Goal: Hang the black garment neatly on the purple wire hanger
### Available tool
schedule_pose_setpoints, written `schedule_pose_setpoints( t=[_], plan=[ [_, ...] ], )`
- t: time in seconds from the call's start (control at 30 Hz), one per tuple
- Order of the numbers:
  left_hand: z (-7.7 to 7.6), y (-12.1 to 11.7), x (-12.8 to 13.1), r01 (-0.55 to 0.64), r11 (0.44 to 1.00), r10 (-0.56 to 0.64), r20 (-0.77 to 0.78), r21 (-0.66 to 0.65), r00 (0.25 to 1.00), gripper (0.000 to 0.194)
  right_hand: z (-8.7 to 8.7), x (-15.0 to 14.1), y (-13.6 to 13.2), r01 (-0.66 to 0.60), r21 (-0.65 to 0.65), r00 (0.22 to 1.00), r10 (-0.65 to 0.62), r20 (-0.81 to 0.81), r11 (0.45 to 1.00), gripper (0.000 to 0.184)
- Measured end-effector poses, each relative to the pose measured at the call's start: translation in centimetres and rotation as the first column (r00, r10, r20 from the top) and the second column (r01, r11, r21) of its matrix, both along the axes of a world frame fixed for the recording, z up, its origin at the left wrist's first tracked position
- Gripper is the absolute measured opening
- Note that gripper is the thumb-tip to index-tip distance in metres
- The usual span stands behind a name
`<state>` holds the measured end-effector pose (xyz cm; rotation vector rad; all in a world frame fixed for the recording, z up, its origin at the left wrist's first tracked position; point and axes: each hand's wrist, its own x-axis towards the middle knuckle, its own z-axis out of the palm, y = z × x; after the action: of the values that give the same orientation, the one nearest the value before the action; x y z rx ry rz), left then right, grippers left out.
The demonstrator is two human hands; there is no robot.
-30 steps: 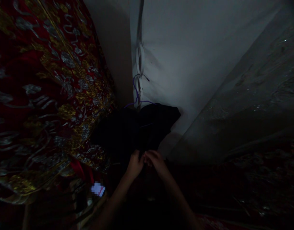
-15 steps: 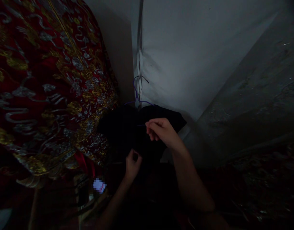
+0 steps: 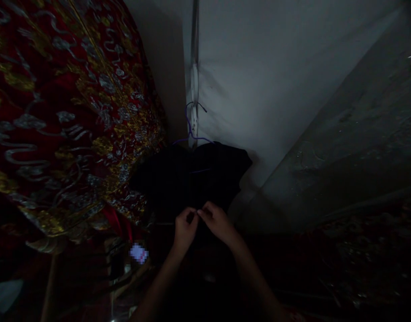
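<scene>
A black garment hangs on a purple hanger in front of me, its folds lost in the dark. At its lower front, my left hand is closed, with thumb and forefinger curled into a pinch. My right hand is also pinched, its fingertips meeting those of the left. Whatever lies between the fingertips is too dark and small to make out. Part of the hanger's lower bar shows as a thin purple line across the garment.
To the left hangs a large red cloth with gold and silver embroidery. The hanger is by a pale strip on the white wall. A slanted grey surface is at right. A pixelated bright patch shows at lower left.
My right hand has come down from the upper part of the garment to meet my left hand. The left hand stays pinched in nearly the same place.
</scene>
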<state>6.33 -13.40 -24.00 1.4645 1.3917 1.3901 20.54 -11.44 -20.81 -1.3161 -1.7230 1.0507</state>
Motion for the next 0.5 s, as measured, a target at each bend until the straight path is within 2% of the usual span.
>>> schedule_pose_setpoints(
  t=[0.17,0.3,0.4,0.5],
  plan=[
    [0.8,-0.7,0.5,0.019,0.999,-0.015,-0.083,0.050,0.996,0.014,-0.7,0.5,-0.7,0.055,0.051,0.996,-0.051,-0.067,0.997,0.014],
    [1.1,-1.3,0.8,0.019,0.997,-0.009,-0.127,0.077,0.992,0.012,-0.8,1.0,-0.9,0.001,0.030,0.995,0.002,-0.101,1.000,0.015],
    [0.9,-1.8,1.1,-0.015,0.996,0.026,-0.138,0.084,0.990,0.011,-0.6,1.3,-0.7,-0.079,-0.084,0.986,0.065,-0.156,0.993,0.022],
    [0.8,-2.2,1.6,-0.076,0.994,0.085,-0.107,0.078,0.991,0.010,-0.5,1.4,-0.6,-0.175,-0.264,0.946,0.087,-0.313,0.949,0.030]
  ],
)
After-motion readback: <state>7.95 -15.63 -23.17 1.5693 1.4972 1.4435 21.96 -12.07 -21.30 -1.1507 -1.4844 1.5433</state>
